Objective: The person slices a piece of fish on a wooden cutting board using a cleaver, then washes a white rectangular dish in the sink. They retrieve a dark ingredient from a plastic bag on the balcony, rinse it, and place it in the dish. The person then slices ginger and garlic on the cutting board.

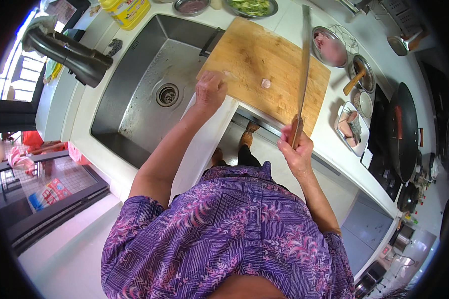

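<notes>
My right hand [297, 149] grips the wooden handle of a kitchen knife [304, 67], probably a cleaver. Its blade is seen nearly edge-on, rising over the right part of a wooden cutting board [243, 48]. A small pale piece of food [266, 83], possibly a garlic clove, lies on the board left of the blade. My left hand [211, 89] is at the board's left corner with its fingers curled. A whitish scrap [226, 74] shows by those fingers; whether anything is inside them is hidden.
Left of the board is a steel sink [146, 82] with a black faucet [78, 56]. A plate of chopped greens [252, 6] stands behind. To the right are a bowl of meat [331, 48], a dish of fish pieces [351, 129] and a wok [404, 130] on the stove.
</notes>
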{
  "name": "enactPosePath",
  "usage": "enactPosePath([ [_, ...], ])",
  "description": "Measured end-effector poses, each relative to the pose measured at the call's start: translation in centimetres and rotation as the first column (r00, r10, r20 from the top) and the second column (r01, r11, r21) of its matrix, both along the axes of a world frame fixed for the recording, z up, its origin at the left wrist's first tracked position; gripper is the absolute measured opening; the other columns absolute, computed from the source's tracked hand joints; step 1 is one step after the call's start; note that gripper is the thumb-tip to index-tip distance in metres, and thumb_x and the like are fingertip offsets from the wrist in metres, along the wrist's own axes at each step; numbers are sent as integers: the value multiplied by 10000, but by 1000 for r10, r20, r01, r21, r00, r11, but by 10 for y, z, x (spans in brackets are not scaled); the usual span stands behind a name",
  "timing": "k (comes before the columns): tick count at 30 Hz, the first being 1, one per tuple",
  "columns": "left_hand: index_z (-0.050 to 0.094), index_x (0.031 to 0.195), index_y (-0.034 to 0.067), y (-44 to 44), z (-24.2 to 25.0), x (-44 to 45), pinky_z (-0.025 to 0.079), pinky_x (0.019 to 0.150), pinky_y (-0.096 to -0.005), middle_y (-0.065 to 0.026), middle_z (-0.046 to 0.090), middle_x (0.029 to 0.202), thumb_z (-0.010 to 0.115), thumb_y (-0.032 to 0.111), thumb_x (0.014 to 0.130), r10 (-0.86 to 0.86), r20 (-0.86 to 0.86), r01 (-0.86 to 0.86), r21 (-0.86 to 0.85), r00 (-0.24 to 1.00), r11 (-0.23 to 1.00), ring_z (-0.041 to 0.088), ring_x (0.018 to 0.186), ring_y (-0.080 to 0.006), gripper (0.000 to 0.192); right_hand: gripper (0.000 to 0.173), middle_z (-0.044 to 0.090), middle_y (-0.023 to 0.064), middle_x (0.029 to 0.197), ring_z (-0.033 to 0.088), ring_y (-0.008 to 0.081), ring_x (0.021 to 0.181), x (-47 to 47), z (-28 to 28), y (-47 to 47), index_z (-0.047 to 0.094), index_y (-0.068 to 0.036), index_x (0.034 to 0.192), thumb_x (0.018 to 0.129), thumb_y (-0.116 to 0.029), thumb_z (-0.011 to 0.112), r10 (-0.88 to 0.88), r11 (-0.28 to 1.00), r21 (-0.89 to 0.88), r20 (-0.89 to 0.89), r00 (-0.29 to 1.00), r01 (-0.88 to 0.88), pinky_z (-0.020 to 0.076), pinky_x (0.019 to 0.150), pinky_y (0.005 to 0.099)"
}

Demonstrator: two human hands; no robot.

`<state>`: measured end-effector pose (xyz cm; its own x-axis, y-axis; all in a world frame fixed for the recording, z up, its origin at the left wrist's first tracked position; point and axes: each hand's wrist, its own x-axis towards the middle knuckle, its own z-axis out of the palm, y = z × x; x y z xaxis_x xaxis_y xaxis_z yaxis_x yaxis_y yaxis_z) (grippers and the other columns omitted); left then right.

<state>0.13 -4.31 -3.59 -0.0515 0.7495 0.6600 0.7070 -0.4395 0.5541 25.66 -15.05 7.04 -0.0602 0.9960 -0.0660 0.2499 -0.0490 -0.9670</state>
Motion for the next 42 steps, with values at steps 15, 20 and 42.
enactPosePath([
  [15,653,906,83,-2,-5,5,499,723,-386,-95,638,945,666,18,635,43,-25,-41,68,999,997,600,879,-320,279,379,594,286,718,596,455,698,-38,-11,20,463,51,879,905,-321,532,369,918,-151,662,652,-366,482,611,493],
  [20,652,923,81,-2,-6,5,513,720,-381,-106,637,946,665,19,630,63,-59,-60,56,996,997,606,906,-324,300,366,599,288,738,599,451,694,-37,-10,19,463,54,885,909,-307,524,357,910,-110,697,622,-400,490,613,491],
  [42,600,982,37,3,-7,-6,499,735,-424,-148,569,1023,610,-4,642,-138,-266,169,95,954,981,577,919,-332,343,383,590,295,721,599,452,679,-47,3,48,450,62,895,916,-317,503,423,871,-215,786,452,-441,487,621,496],
])
